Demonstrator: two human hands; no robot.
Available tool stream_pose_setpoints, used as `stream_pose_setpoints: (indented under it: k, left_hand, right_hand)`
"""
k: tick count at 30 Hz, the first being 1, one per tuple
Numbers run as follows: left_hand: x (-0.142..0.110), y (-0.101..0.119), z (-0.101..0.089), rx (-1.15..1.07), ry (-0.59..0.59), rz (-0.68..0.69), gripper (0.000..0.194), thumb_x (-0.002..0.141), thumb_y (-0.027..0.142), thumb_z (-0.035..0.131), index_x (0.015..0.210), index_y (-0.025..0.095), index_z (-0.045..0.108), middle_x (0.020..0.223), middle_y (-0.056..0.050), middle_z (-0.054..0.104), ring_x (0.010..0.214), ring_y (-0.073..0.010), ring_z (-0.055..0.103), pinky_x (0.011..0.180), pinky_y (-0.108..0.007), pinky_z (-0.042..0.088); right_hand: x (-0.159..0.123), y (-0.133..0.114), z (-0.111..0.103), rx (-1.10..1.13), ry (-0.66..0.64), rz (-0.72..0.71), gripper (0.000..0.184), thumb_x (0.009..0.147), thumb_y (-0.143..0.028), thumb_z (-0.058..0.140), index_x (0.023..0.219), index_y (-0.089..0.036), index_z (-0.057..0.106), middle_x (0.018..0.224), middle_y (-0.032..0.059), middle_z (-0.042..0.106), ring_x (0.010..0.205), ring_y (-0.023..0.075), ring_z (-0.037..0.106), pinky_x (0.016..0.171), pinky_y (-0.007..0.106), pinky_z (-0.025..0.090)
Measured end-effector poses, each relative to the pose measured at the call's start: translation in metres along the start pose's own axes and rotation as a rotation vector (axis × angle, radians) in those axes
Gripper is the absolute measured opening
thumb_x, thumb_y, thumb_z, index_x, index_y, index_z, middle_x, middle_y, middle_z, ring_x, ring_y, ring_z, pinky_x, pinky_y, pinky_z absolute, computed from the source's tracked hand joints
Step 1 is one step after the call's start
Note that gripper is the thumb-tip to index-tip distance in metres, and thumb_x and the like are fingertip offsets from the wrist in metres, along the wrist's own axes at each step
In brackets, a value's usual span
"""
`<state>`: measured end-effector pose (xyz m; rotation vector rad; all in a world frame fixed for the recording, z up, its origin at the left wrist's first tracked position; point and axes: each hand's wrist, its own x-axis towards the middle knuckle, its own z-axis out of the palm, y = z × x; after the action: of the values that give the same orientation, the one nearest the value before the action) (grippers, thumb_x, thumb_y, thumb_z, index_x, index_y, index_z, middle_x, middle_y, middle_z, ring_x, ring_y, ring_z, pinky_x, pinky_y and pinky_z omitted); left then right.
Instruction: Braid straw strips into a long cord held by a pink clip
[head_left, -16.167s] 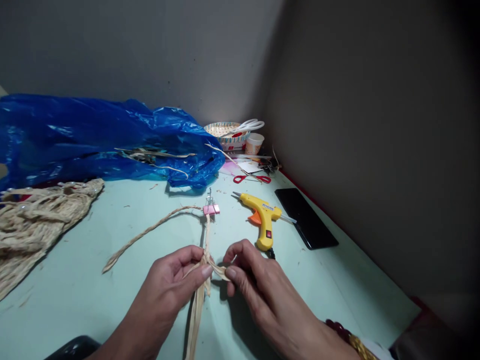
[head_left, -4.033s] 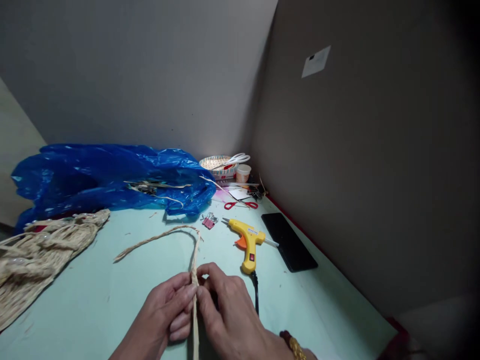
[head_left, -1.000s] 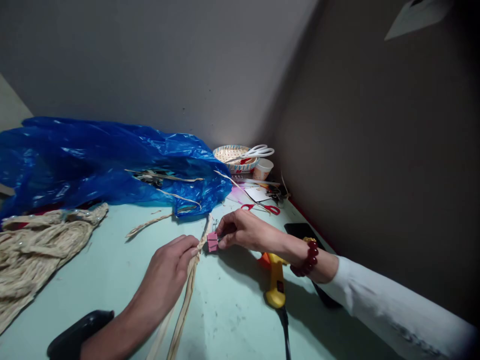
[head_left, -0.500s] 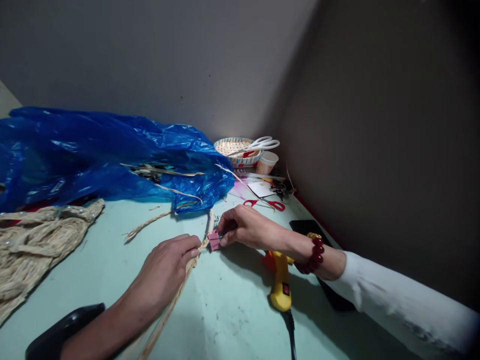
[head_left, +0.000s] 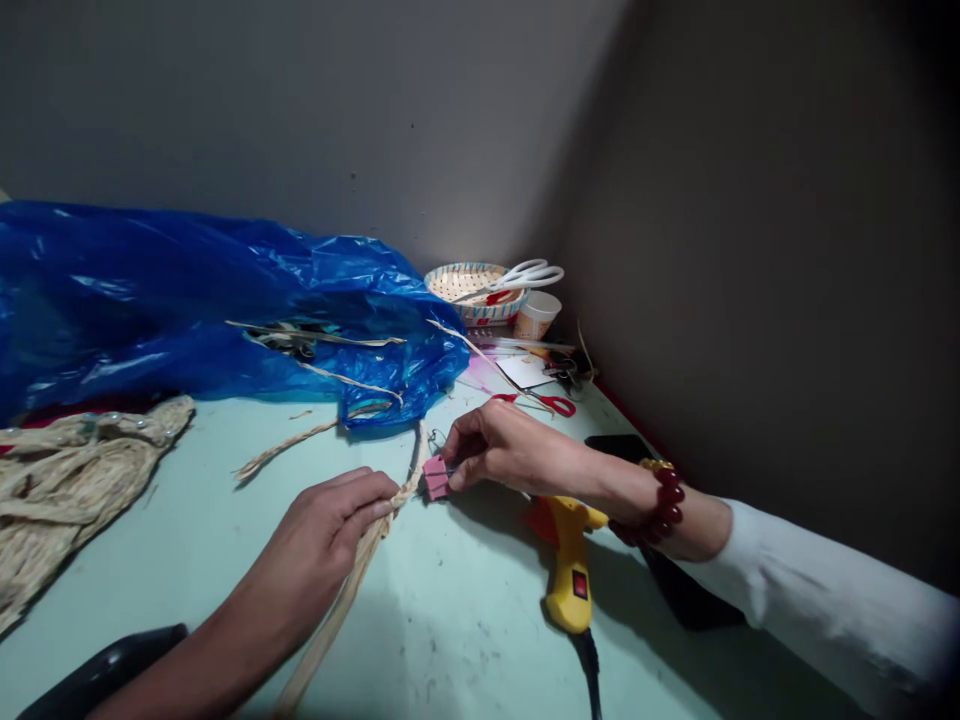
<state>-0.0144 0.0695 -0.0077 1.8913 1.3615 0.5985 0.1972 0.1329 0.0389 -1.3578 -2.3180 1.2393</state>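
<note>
Between its thumb and fingers, my left hand pinches a braided cord of pale dried fibre. Loose strands run from the braid down toward me, and its far part curves back under the blue bag, with a twisted end showing at the left. My right hand is closed on the wire handles of a pink binder clip. The clip stands right beside the braid; I cannot tell whether its jaws touch the cord.
A yellow glue gun and a black phone lie under and beyond my right forearm. Behind are a blue plastic bag, red-handled scissors, a woven basket and a paper cup. A woven fibre piece lies at left.
Earlier both hands worked the strands while the clip first held the cord, then lay loose. My right hand has since taken the clip to the braid. Over the last second both hands barely move.
</note>
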Motion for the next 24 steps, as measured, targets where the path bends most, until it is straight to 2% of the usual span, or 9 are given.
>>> stream_pose_setpoints:
  k: [6, 13, 18, 24]
  left_hand:
    - [-0.004, -0.005, -0.001, 0.049, -0.032, 0.055, 0.032, 0.096, 0.032, 0.037, 0.082, 0.023, 0.065, 0.083, -0.001, 0.064, 0.080, -0.0196, 0.059, 0.073, -0.028, 0.043]
    - [-0.005, -0.013, -0.001, 0.055, -0.007, 0.101, 0.030, 0.095, 0.029, 0.038, 0.088, 0.026, 0.067, 0.083, 0.000, 0.064, 0.079, -0.0175, 0.061, 0.071, -0.025, 0.045]
    - [-0.007, -0.016, 0.003, 0.117, 0.019, 0.115, 0.035, 0.095, 0.030, 0.035, 0.087, 0.026, 0.068, 0.079, -0.003, 0.064, 0.073, -0.0198, 0.061, 0.066, -0.028, 0.045]
    - [-0.005, -0.018, 0.002, 0.120, -0.009, 0.112, 0.034, 0.095, 0.032, 0.035, 0.090, 0.025, 0.068, 0.084, -0.004, 0.068, 0.079, -0.0213, 0.063, 0.069, -0.029, 0.047]
  right_hand:
    - [0.000, 0.002, -0.001, -0.053, -0.018, 0.008, 0.008, 0.069, -0.012, 0.078, 0.076, -0.014, 0.072, 0.066, -0.0017, 0.066, 0.064, 0.0120, 0.054, 0.057, 0.022, 0.035]
    - [0.002, 0.002, -0.003, -0.108, -0.014, -0.026, 0.009, 0.069, -0.015, 0.079, 0.076, -0.015, 0.073, 0.067, -0.0021, 0.067, 0.064, 0.0116, 0.055, 0.055, 0.021, 0.036]
    - [0.003, -0.003, 0.000, -0.047, -0.069, -0.013, 0.008, 0.070, -0.012, 0.077, 0.076, -0.017, 0.074, 0.068, -0.0013, 0.067, 0.066, 0.0132, 0.057, 0.056, 0.021, 0.037]
    - [0.001, -0.004, 0.000, -0.062, -0.079, -0.037, 0.009, 0.071, -0.013, 0.077, 0.080, -0.016, 0.074, 0.073, 0.0003, 0.069, 0.071, 0.0147, 0.059, 0.058, 0.022, 0.038]
